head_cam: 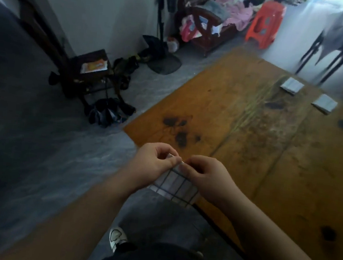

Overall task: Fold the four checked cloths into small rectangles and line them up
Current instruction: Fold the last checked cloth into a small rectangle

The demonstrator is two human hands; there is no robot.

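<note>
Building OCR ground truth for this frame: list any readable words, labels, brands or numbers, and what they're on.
No text can be read anywhere.
Orange-and-white packet on the dark stool: print, if any, too blurred to read.
Checked cloth: plain grid lines, no lettering.

Lived-in home room: worn orange-brown wooden table [242, 116], dark wooden armchair heaped with pink clothes [217, 21], orange plastic stool [264, 25], grey tiled floor [56, 159].
</note>
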